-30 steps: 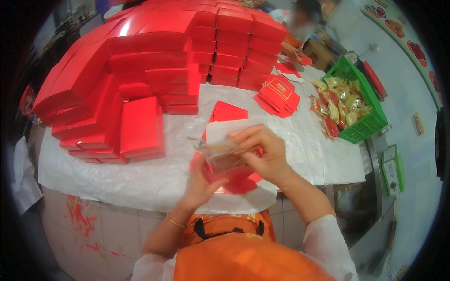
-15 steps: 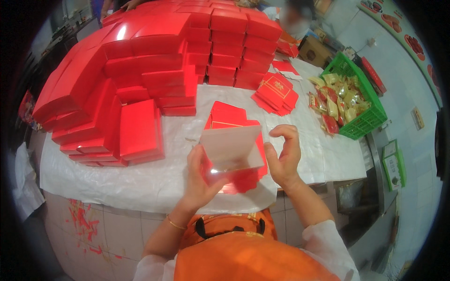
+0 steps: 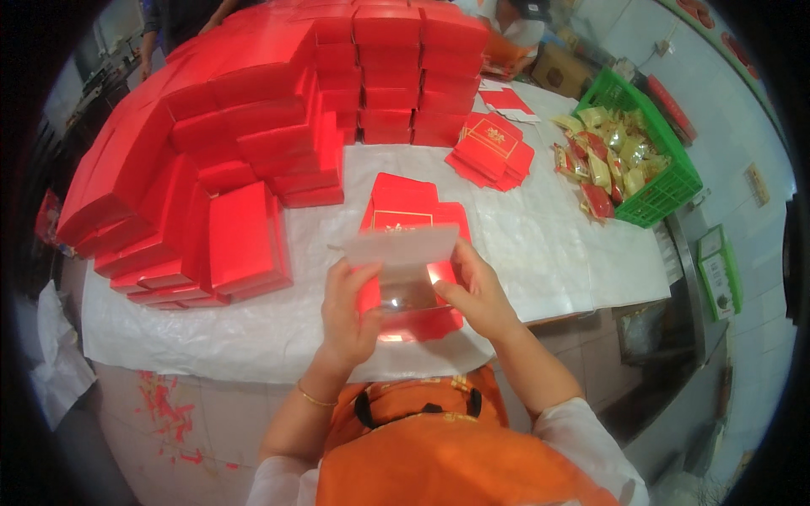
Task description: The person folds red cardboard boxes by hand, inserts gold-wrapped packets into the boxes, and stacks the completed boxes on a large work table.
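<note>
Open box [image 3: 405,278]: one, red outside; at the centre of the clock, between your two hands, above the near edge of the white table sheet [image 3: 548,261]. Its lid [image 3: 403,246] is raised at 12 o'clock, pale inner face toward you; a bright glint shows inside, the contents too unclear to tell.

Left hand [image 3: 346,312]: at 9 o'clock, grasping the box by its left side.

Right hand [image 3: 479,291]: at 3 o'clock, grasping the right side, your thumb at the inner edge and your fingers curled behind.

Flat red cartons [image 3: 401,198]: a pile with gold print, at 12 o'clock, just beyond the lid.

Second carton pile [image 3: 491,152]: red with gold print, fanned, at 1 o'clock.

Closed red boxes [image 3: 388,80]: many, stacked in tiers from 10 to 12 o'clock.

Green basket [image 3: 671,190]: at 2 o'clock, tilted, holding gold and red wrapped packets [image 3: 603,160].

Co-worker [image 3: 519,34]: at 1 o'clock, past the table's far side, in a dark cap.

Second person [image 3: 177,25]: at 11 o'clock, behind the stacks, partly cut off.

Red scraps [image 3: 169,409]: at 8 o'clock, scattered on the floor tiles.

Your apron [image 3: 439,460]: orange, at 6 o'clock.
</note>
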A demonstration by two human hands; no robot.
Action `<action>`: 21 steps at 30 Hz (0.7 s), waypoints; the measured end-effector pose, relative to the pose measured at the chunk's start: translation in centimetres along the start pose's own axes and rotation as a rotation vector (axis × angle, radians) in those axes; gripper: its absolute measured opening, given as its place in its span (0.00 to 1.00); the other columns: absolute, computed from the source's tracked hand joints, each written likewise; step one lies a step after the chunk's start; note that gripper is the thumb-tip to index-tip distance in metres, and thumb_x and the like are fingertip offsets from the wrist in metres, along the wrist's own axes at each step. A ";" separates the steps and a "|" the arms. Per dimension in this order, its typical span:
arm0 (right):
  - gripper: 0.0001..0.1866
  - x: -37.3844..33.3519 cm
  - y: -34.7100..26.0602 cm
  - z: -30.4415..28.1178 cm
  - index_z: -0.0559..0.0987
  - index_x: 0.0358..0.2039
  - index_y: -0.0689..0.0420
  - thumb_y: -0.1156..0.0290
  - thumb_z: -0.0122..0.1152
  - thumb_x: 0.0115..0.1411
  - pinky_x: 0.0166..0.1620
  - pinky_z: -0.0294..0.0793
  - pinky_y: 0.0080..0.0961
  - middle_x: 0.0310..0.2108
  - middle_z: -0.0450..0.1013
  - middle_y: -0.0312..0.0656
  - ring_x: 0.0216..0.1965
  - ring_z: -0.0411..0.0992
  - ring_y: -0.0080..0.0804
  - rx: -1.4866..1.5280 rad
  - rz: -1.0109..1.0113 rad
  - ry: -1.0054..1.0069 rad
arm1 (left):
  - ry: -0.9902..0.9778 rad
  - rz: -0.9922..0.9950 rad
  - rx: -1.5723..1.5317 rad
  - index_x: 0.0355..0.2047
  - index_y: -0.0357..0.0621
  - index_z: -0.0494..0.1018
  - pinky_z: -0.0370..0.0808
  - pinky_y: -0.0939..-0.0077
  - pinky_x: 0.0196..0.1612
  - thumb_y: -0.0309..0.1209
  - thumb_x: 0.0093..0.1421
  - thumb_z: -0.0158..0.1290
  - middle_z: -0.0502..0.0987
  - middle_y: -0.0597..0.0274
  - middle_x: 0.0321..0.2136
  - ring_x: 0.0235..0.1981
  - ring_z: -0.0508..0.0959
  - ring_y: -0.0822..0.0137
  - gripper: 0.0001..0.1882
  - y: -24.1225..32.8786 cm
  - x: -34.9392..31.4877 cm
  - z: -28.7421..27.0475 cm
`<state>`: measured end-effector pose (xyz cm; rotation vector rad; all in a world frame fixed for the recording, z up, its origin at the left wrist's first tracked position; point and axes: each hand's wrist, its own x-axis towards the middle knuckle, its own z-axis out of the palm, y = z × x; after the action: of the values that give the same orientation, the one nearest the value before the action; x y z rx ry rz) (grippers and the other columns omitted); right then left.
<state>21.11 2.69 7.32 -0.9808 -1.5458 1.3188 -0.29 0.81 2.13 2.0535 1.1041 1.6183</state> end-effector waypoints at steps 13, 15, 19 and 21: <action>0.19 0.8 2.4 1.6 0.74 0.49 0.63 0.85 0.46 0.58 0.56 0.68 0.24 0.48 0.74 0.40 0.51 0.71 0.26 0.286 -0.080 0.231 | 0.355 -0.394 -0.373 0.46 0.38 0.66 0.67 0.67 0.56 0.26 0.66 0.41 0.71 0.54 0.42 0.45 0.71 0.63 0.11 1.5 0.2 3.2; 0.14 1.2 1.9 1.8 0.76 0.44 0.62 0.85 0.46 0.60 0.55 0.70 0.25 0.46 0.74 0.41 0.49 0.72 0.28 0.252 -0.177 0.217 | 0.436 -0.378 -0.451 0.50 0.38 0.64 0.67 0.66 0.57 0.22 0.64 0.42 0.72 0.53 0.44 0.46 0.72 0.63 0.14 1.3 0.5 3.4; 0.08 1.6 2.9 1.8 0.76 0.34 0.63 0.84 0.47 0.60 0.53 0.71 0.27 0.41 0.75 0.44 0.45 0.74 0.32 0.182 -0.306 0.204 | 0.351 -0.250 -0.408 0.51 0.37 0.63 0.68 0.61 0.59 0.21 0.65 0.42 0.74 0.49 0.45 0.48 0.74 0.60 0.14 0.5 0.3 3.0; 0.07 1.9 3.7 1.8 0.76 0.30 0.63 0.82 0.48 0.61 0.52 0.72 0.28 0.38 0.76 0.45 0.43 0.74 0.33 0.132 -0.392 0.206 | 0.296 -0.127 -0.288 0.50 0.36 0.64 0.69 0.59 0.58 0.24 0.67 0.41 0.74 0.48 0.45 0.48 0.75 0.57 0.11 -0.1 0.1 2.8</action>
<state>18.91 4.35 3.70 -0.6657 -1.3869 0.9968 2.31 1.50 1.23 1.5692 0.9967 1.9295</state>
